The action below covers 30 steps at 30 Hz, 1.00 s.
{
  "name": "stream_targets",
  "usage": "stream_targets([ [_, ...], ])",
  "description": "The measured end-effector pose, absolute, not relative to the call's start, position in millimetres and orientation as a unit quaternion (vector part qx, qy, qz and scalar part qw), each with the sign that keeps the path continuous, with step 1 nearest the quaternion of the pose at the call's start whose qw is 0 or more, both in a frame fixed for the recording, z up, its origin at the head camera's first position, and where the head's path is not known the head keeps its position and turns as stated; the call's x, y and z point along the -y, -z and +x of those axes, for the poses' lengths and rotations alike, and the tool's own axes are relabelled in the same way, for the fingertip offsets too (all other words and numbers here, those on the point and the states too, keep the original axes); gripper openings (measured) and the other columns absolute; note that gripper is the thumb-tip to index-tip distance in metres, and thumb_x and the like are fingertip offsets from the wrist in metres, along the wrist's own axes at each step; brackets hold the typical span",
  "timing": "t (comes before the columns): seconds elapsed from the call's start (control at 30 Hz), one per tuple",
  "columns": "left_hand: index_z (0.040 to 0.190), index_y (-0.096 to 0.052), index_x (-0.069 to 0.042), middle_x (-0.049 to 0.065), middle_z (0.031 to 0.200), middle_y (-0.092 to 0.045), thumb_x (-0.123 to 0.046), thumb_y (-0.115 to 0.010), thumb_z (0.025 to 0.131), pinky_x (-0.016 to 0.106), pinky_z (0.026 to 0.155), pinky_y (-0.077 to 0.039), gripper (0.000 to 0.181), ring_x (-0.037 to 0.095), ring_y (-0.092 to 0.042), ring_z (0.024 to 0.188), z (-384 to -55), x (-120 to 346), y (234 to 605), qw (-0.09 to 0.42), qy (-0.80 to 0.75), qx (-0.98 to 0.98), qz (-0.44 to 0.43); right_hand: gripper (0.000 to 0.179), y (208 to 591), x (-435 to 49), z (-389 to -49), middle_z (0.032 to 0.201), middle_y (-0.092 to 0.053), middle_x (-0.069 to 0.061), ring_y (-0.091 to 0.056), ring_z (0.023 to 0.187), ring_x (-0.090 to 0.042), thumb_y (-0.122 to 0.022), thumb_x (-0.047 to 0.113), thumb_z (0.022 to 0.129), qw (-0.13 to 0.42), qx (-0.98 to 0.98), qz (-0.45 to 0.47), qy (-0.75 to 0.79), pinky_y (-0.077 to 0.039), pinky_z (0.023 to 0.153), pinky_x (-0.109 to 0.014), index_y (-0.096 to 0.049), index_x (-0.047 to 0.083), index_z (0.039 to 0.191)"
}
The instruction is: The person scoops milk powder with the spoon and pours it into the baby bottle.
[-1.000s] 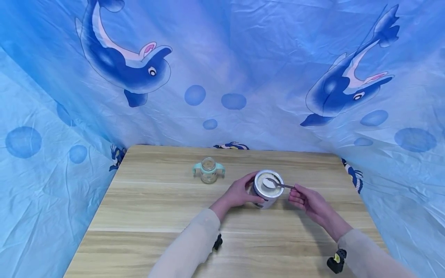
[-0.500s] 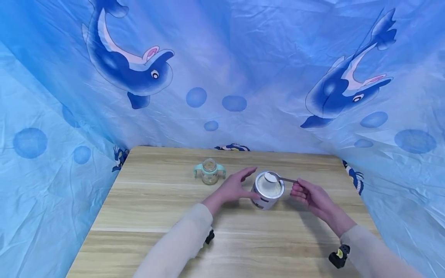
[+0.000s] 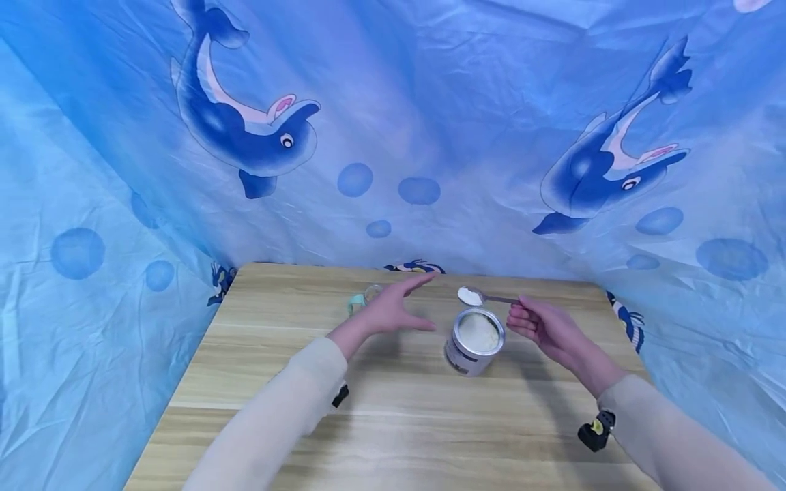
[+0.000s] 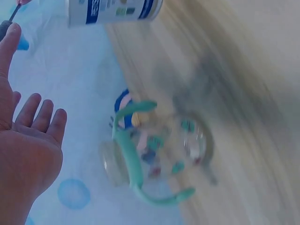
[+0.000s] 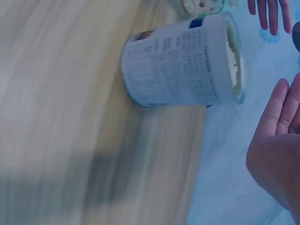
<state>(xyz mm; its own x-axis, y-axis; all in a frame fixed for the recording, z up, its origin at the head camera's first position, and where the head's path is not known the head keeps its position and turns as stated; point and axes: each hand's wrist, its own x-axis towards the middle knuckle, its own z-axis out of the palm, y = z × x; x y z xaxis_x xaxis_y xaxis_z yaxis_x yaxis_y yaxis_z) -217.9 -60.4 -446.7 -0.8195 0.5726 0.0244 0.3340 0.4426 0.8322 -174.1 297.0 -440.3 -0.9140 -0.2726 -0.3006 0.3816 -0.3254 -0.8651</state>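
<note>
Wooden table (image 3: 417, 443) under can (image 3: 468, 358), before dolphin backdrop (image 3: 479, 235)

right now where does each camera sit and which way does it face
Head: worn on the head, facing forward and down at the powder can and spoon; left hand, right hand and sleeves show.
Left wrist: on that wrist, facing the baby bottle; left hand shows at left.
Right wrist: on that wrist, facing the powder can's side; right hand shows at right, left hand's fingers above.
Both wrist views share the powder can and baby bottle.
</note>
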Motion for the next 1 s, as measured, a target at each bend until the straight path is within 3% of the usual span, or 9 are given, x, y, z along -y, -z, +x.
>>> stream_targets([
  [0.17, 0.166, -0.034, -0.045, -0.009, 0.172, -0.036, -0.046, -0.095, 0.079, 0.051, 0.126, -0.036, 0.106, 0.027, -0.037, 0.157, -222.2, 81.7, 437.8, 0.124, -0.435, -0.854, 0.259, 0.037, 429.5, -284.8, -184.2, 0.09, -0.08, -0.004, -0.078, 0.09, -0.015, -0.047, 0.016, 0.116, 0.209, -0.555, 0.025, 0.805, -0.063, 0.093, -0.03, -0.077, 0.009, 0.095],
  [0.57, 0.167, -0.035, -0.038, -0.002, 0.172, -0.036, -0.052, -0.094, 0.079, 0.06, 0.125, -0.034, 0.107, 0.033, -0.035, 0.157, -230.8, 136.0, 425.0, 0.123, -0.407, -0.869, 0.253, 0.033, 418.0, -248.8, -199.6, 0.089, -0.079, -0.002, -0.077, 0.088, -0.013, -0.048, 0.019, 0.116, 0.224, -0.595, 0.011, 0.772, -0.062, 0.099, -0.034, -0.075, 0.011, 0.098],
  [1.0, 0.168, -0.034, -0.035, 0.0, 0.173, -0.034, -0.039, -0.095, 0.082, 0.068, 0.124, -0.03, 0.106, 0.035, -0.034, 0.158, -239.4, 170.8, 427.5, 0.125, -0.394, -0.877, 0.246, 0.03, 411.8, -217.1, -211.0, 0.09, -0.079, -0.002, -0.078, 0.09, -0.016, -0.052, 0.02, 0.115, 0.226, -0.602, 0.005, 0.766, -0.062, 0.1, -0.037, -0.075, 0.01, 0.098],
])
